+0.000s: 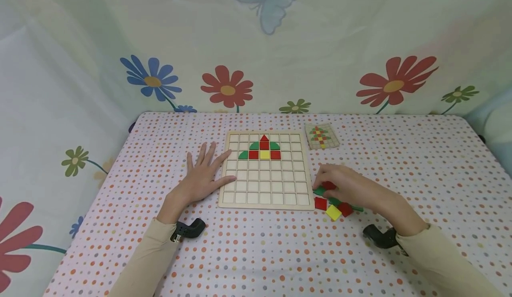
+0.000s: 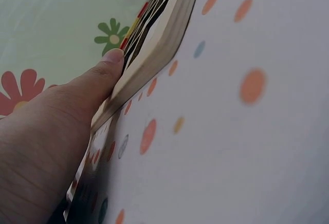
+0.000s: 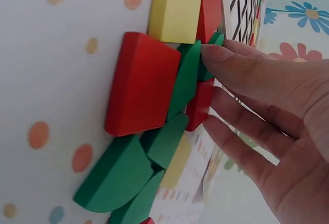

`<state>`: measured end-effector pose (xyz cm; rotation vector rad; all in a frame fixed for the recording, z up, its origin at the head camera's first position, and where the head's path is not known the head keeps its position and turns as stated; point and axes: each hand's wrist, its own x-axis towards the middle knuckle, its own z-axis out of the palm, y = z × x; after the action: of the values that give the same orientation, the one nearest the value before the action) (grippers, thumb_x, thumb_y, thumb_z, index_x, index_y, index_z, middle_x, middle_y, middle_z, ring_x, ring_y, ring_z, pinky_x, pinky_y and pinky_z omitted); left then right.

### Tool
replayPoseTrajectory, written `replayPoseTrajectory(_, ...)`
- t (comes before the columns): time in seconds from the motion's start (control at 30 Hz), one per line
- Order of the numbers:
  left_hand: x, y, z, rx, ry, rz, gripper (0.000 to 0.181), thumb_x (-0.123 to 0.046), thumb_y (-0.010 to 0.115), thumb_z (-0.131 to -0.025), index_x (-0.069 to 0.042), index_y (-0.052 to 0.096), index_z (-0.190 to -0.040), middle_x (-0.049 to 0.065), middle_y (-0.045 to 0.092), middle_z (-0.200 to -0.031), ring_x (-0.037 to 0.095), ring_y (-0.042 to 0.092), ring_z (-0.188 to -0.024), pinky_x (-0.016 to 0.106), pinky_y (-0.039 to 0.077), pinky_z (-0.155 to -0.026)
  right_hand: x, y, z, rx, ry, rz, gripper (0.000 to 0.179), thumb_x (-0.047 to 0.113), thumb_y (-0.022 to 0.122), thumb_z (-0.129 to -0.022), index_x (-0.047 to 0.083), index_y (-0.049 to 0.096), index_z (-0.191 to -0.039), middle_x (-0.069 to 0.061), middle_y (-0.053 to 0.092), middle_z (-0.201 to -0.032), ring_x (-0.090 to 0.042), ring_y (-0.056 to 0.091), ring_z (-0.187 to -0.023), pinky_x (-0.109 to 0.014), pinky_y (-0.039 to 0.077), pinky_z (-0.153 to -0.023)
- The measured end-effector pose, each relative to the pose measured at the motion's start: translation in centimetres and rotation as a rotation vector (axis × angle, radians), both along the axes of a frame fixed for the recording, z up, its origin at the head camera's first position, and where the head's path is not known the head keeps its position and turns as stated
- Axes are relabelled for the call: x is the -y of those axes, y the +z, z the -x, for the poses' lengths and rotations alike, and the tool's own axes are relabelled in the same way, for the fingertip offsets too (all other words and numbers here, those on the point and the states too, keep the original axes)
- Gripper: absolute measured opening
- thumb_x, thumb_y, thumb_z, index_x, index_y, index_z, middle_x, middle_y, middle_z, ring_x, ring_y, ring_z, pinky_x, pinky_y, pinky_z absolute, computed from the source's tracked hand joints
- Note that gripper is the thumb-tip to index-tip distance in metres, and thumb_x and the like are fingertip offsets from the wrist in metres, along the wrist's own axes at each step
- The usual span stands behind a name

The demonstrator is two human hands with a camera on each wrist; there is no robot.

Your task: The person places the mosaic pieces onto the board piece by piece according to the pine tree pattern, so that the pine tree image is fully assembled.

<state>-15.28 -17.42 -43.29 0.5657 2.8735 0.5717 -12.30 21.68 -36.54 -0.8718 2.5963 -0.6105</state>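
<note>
Grid board: the pale wooden square board with a raised grid (image 1: 265,198) lies flat on the table, between the two hands.
Filled cells, top row: one red triangle (image 1: 264,138).
Filled cells, second row: a red square tile (image 1: 264,146) below the triangle, with a green curved-edge tile on each side.
Filled cells, third row: from left, a green curved-edge tile (image 1: 243,155), a red square, a yellow square tile (image 1: 264,154) and a red square.
Left hand: the bare left hand (image 1: 202,179) is spread, with thumb and index finger resting on the board's left rim.
Right hand: the bare right hand (image 1: 348,186) is bent over the loose pieces at the board's lower right; thumb and index finger stand about a green piece (image 1: 320,191). Whether they pinch it cannot be told.
Loose pieces: red, green and yellow tiles lie in a cluster beneath and just beside the right hand, including a yellow square block (image 1: 334,212) at the near edge.
Pattern card: a small pale card printed with a coloured figure (image 1: 322,136) lies just beside the board's upper right edge.
Work surface: white cloth with multicoloured dots (image 1: 264,252).
Backdrop: pale fabric printed with flowers and a blue butterfly (image 1: 200,26).
</note>
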Motion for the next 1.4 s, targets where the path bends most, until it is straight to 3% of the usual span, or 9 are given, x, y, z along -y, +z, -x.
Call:
replayPoseTrajectory(0.17, 0.2, 0.0, -0.1, 0.002, 0.002, -0.001, 0.084, -0.06, 0.06, -0.1, -0.025, 0.026, -0.168, 0.02, -0.001, -0.174, 0.042, -0.012, -0.159, 0.075, -0.012, -0.117, 0.2, -0.2, 0.6, 0.016, 0.0, 0.014, 0.02, -0.004, 0.086, -0.082, 0.009, 0.08, -0.096, 0.003, 0.067, -0.096, -0.012, 0.061, -0.085, -0.026, 0.057, -0.071)
replayPoseTrajectory(0.63, 0.0, 0.2, 0.0, 0.001, 0.005, -0.001, 0.085, -0.061, 0.062, -0.099, -0.025, 0.028, -0.168, 0.018, -0.001, -0.175, 0.04, -0.012, -0.16, 0.074, -0.014, -0.117, 0.1, -0.5, 1.0, 0.053, -0.106, 0.097, 0.017, -0.006, 0.086, -0.08, 0.004, 0.081, -0.092, -0.001, 0.067, -0.091, -0.012, 0.064, -0.079, -0.025, 0.057, -0.065)
replayPoseTrajectory(0.8, -0.1, 0.2, 0.0, 0.005, 0.005, -0.001, 0.084, -0.06, 0.062, -0.099, -0.025, 0.028, -0.168, 0.019, -0.001, -0.175, 0.041, -0.012, -0.16, 0.074, -0.014, -0.117, -0.3, -0.6, 0.9, 0.021, -0.08, 0.079, 0.016, -0.001, 0.087, -0.082, 0.006, 0.083, -0.096, 0.001, 0.064, -0.093, -0.011, 0.061, -0.082, -0.023, 0.055, -0.067)
replayPoseTrajectory(1.13, -0.1, 0.4, 0.0, -0.001, 0.0, -0.009, 0.084, -0.059, 0.062, -0.099, -0.026, 0.028, -0.168, 0.019, 0.0, -0.175, 0.041, -0.011, -0.16, 0.074, -0.013, -0.117, -1.0, -1.0, 0.7, -0.034, -0.094, 0.169, 0.023, -0.002, 0.083, -0.086, 0.01, 0.083, -0.106, 0.006, 0.061, -0.09, -0.011, 0.05, -0.075, -0.023, 0.047, -0.061)
replayPoseTrajectory(1.4, -0.1, 0.2, 0.1, 0.0, 0.006, 0.015, 0.085, -0.061, 0.061, -0.099, -0.026, 0.028, -0.168, 0.019, -0.001, -0.175, 0.041, -0.012, -0.16, 0.074, -0.013, -0.117, 0.9, -0.5, 1.9, -0.043, -0.127, 0.209, 0.02, -0.007, 0.081, -0.086, 0.011, 0.073, -0.088, 0.003, 0.07, -0.091, -0.018, 0.07, -0.091, -0.038, 0.06, -0.082)
